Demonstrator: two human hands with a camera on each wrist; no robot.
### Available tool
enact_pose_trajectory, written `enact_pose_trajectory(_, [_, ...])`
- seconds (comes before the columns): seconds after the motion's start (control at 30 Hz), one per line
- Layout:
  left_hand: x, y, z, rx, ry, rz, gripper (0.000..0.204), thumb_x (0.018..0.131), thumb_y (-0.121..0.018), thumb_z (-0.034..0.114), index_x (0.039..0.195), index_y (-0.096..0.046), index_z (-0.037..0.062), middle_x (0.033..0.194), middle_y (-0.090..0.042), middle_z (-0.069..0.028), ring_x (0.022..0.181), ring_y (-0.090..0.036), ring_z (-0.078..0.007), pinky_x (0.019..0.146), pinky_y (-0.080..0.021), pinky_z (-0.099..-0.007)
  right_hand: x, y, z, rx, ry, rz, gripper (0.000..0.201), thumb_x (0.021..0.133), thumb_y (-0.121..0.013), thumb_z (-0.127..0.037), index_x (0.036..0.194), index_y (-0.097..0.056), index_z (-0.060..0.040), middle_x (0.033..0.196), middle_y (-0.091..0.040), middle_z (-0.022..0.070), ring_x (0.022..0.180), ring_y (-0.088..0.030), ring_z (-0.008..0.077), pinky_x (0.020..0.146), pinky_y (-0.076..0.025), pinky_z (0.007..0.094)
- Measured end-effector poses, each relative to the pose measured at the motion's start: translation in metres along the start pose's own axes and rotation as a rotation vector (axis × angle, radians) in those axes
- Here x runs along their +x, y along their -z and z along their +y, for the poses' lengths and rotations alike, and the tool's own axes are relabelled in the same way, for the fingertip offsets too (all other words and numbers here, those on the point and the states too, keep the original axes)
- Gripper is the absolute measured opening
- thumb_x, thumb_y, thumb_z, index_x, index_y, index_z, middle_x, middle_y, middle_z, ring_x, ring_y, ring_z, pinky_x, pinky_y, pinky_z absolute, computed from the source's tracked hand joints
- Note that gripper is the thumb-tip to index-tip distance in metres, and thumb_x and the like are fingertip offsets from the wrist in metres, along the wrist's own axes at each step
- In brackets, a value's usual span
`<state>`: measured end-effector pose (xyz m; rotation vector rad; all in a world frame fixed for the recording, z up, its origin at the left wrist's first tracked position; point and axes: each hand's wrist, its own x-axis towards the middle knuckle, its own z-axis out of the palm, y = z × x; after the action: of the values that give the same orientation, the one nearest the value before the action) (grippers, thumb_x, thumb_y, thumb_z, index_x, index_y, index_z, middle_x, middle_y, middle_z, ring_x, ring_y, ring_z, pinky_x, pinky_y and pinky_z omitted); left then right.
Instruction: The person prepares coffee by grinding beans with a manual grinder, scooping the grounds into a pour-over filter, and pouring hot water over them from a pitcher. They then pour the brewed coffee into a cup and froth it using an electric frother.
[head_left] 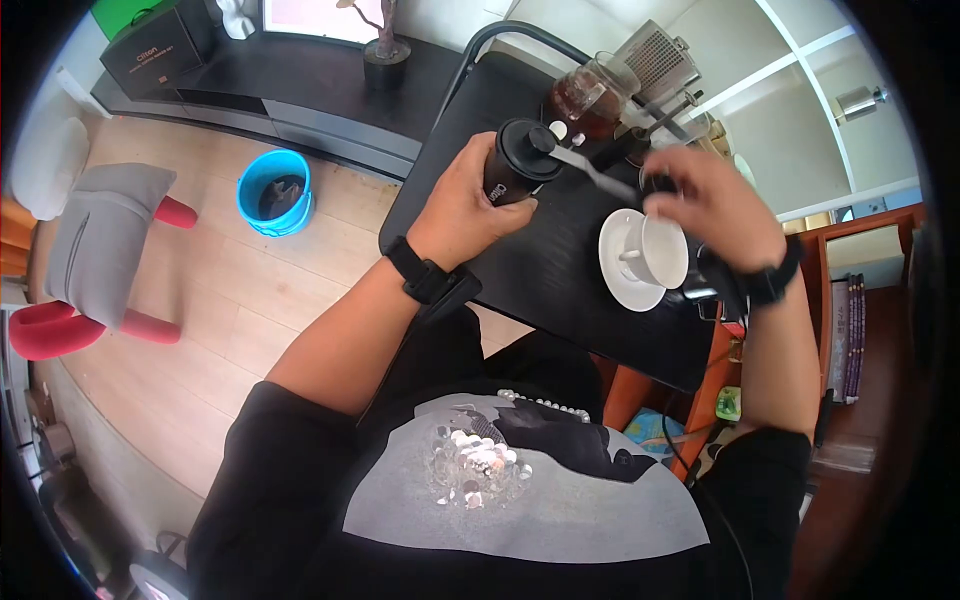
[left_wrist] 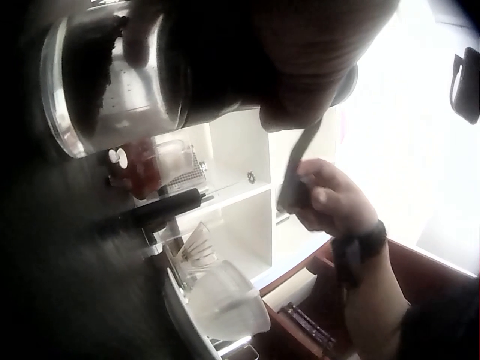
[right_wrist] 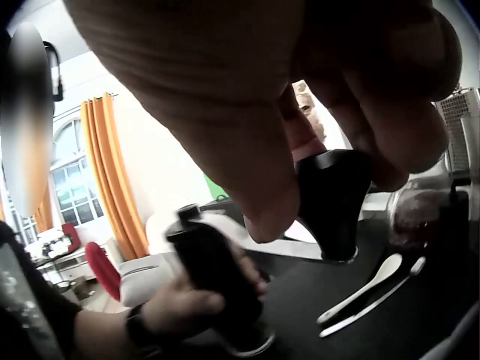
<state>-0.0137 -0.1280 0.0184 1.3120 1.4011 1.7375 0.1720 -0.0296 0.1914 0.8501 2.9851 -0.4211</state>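
Note:
My left hand [head_left: 463,205] grips the body of a black manual coffee grinder [head_left: 500,170], held tilted above the black table. Its clear lower jar [left_wrist: 154,90], with dark grounds inside, shows in the left wrist view. A flat metal crank arm [head_left: 595,174] runs from the grinder's lid toward my right hand [head_left: 722,210], blurred in the head view. The right fingers hold the crank's black knob [right_wrist: 335,196]. Below the right hand, a white cup [head_left: 657,252] and a white saucer [head_left: 617,280] stand on the table.
A glass pot of reddish liquid [head_left: 585,105] stands toward the table's back, near a metal grater-like box [head_left: 658,60]. Two pale spoons [right_wrist: 367,289] lie on the black table [head_left: 545,275]. White shelving [head_left: 800,110] borders the right side; a blue bucket [head_left: 275,195] stands on the floor.

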Motion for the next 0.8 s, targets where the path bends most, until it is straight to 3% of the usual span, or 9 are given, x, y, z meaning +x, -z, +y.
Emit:
enact_pose_trajectory(0.07, [0.0,0.001,0.001,-0.081,0.054,-0.029,0.053,0.067,-0.069,0.01,0.112,-0.044,0.0003,0.1,-0.056,-0.0114,0.093,-0.055,-0.0168,0.083,-0.043,-0.0281,-0.028,-0.003,-0.022,0.011,0.119,-0.061,0.031,0.07,-0.068,-0.016,0.095,-0.055,-0.0046,0.082,-0.054,0.012,0.072,-0.054,0.0287,0.063,-0.043,0.0358])
enact_pose_trajectory(0.2, [0.002,-0.004,-0.013,-0.221,-0.03,-0.039,0.053,0.067,-0.07,0.008,0.113,-0.043,0.0,0.099,-0.056,-0.0099,0.092,-0.055,-0.0147,0.081,-0.043,-0.0273,-0.033,-0.02,-0.078,-0.042,0.394,-0.181,0.032,0.069,-0.068,-0.017,0.097,-0.055,-0.0073,0.078,-0.047,0.0091,0.069,-0.054,0.0278,0.059,-0.043,0.0358])
enact_pose_trajectory(0.37, [-0.004,0.006,0.008,-0.104,-0.044,-0.092,0.046,0.068,-0.069,0.007,0.107,-0.048,-0.0015,0.095,-0.058,-0.0099,0.089,-0.056,-0.0141,0.077,-0.044,-0.0272,0.035,-0.058,-0.123,-0.075,0.762,0.091,0.028,0.072,-0.065,-0.018,0.094,-0.052,-0.0073,0.082,-0.05,0.0112,0.071,-0.056,0.0301,0.062,-0.046,0.0381])
enact_pose_trajectory(0.5, [0.0,0.006,-0.012,0.179,-0.205,-0.131,0.039,0.068,-0.069,0.006,0.102,-0.052,-0.0024,0.092,-0.06,-0.0095,0.085,-0.056,-0.0134,0.074,-0.045,-0.0275,0.116,-0.053,-0.14,-0.209,0.663,0.045,0.028,0.076,-0.06,-0.026,0.094,-0.056,-0.0051,0.082,-0.059,0.016,0.079,-0.058,0.0345,0.068,-0.046,0.0411])
enact_pose_trajectory(0.53, [-0.001,0.002,0.003,0.026,0.031,-0.07,0.031,0.068,-0.068,0.005,0.095,-0.056,-0.003,0.089,-0.061,-0.0093,0.083,-0.057,-0.013,0.074,-0.045,-0.0274,0.135,-0.05,-0.13,-0.2,0.642,0.085,0.029,0.077,-0.06,-0.027,0.095,-0.056,-0.0049,0.082,-0.06,0.0163,0.079,-0.058,0.0338,0.069,-0.046,0.0405])
enact_pose_trajectory(0.57, [0.004,0.002,-0.003,-0.094,0.112,-0.15,0.04,0.067,-0.068,0.006,0.102,-0.052,-0.0027,0.092,-0.059,-0.0093,0.086,-0.056,-0.0134,0.077,-0.044,-0.0276,0.154,-0.049,-0.118,-0.194,0.624,0.121,0.03,0.077,-0.059,-0.028,0.096,-0.057,-0.0047,0.082,-0.061,0.0166,0.079,-0.059,0.033,0.069,-0.046,0.04])
enact_pose_trajectory(0.63, [0.001,-0.004,-0.005,-0.107,-0.045,-0.027,0.049,0.066,-0.069,0.006,0.109,-0.047,-0.0022,0.097,-0.058,-0.0102,0.09,-0.055,-0.0146,0.08,-0.043,-0.028,0.184,-0.045,-0.092,-0.243,0.475,0.153,0.031,0.076,-0.062,-0.031,0.096,-0.061,-0.0073,0.087,-0.063,0.014,0.087,-0.059,0.0326,0.074,-0.047,0.0426])
enact_pose_trajectory(0.7, [-0.002,-0.004,0.003,-0.036,-0.016,-0.022,0.052,0.066,-0.07,0.007,0.111,-0.045,-0.0016,0.098,-0.057,-0.0102,0.091,-0.055,-0.0152,0.081,-0.043,-0.0282,0.183,-0.03,-0.057,-0.164,0.461,0.185,0.034,0.073,-0.063,-0.029,0.091,-0.059,-0.0008,0.09,-0.062,0.0203,0.086,-0.058,0.0366,0.074,-0.045,0.0416])
enact_pose_trajectory(0.8, [0.0,-0.004,0.0,0.029,0.003,-0.009,0.054,0.065,-0.07,0.007,0.112,-0.044,-0.0009,0.097,-0.056,-0.0102,0.091,-0.055,-0.0158,0.081,-0.043,-0.0282,0.164,-0.02,-0.008,-0.172,0.225,0.174,0.033,0.075,-0.061,-0.03,0.095,-0.057,-0.0038,0.085,-0.061,0.0174,0.078,-0.059,0.0327,0.069,-0.046,0.0395])
